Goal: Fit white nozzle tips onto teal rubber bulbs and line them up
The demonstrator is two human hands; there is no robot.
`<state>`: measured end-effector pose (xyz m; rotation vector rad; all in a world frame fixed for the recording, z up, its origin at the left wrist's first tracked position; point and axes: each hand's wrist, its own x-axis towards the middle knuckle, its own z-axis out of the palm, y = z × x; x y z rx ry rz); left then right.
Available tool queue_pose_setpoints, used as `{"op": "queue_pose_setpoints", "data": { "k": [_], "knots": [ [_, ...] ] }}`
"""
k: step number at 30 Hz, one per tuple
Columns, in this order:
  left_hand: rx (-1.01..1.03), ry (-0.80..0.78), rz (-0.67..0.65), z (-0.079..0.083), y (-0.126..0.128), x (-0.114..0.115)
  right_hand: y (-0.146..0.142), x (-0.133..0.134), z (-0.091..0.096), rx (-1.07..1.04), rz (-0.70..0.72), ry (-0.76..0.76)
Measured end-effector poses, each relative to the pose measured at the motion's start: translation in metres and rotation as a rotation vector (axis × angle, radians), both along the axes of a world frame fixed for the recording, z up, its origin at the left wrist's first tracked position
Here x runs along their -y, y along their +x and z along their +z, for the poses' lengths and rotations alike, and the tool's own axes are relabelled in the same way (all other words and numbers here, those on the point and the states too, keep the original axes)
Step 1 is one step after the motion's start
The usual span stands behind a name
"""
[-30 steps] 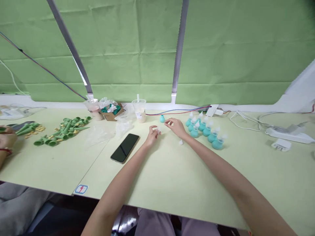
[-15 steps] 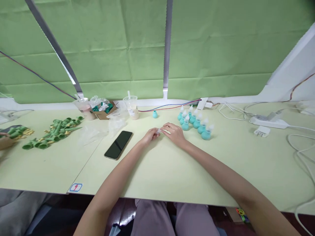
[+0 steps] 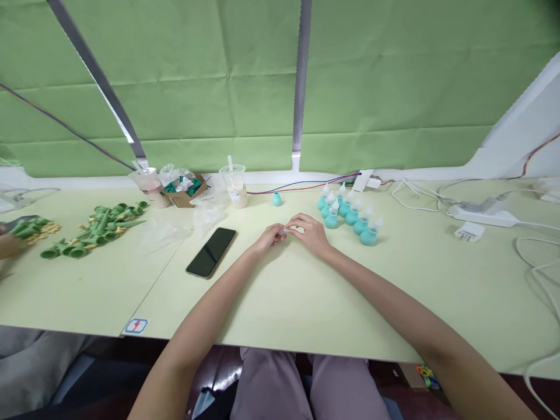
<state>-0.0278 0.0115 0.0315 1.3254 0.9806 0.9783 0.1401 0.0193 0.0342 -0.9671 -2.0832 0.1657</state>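
My left hand [image 3: 268, 239] is closed round a small whitish translucent piece [image 3: 283, 231], largely hidden by the fingers. The fingertips of my right hand [image 3: 310, 235] pinch the same piece from the other side, just above the tabletop. To the right of my hands stand several turquoise round pots [image 3: 352, 217], each with a white translucent flame-shaped tip pointing up. Behind my hands is a lone turquoise pot [image 3: 277, 199] with an open neck and no tip.
A black phone [image 3: 211, 252] lies left of my forearm. Beyond it are plastic bags [image 3: 208, 216], drink cups [image 3: 237, 189] and a cardboard box [image 3: 184, 198]. Green and yellow parts [image 3: 102, 224] lie at left, near another person's hand [image 3: 7, 245]. A power strip [image 3: 483, 214] and cables lie right.
The view has shifted slightly. My hands stay together at the small piece, with only slight finger movement. The other person's hand at the far left has moved a little.
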Motion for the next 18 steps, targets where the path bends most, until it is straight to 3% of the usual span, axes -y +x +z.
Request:
{"op": "queue_pose_setpoints", "data": {
  "k": [10,14,18],
  "knots": [
    [-0.02,0.135,-0.071,-0.004,-0.004,-0.001,0.001,-0.001,0.005,-0.044,0.005,-0.118],
    [-0.004,0.132,-0.09,-0.002,-0.005,0.001,0.002,-0.005,0.004,-0.088,0.06,-0.132],
    [0.016,0.099,-0.055,0.001,-0.007,0.0,0.018,-0.017,0.017,-0.079,0.082,-0.208]
  ]
}}
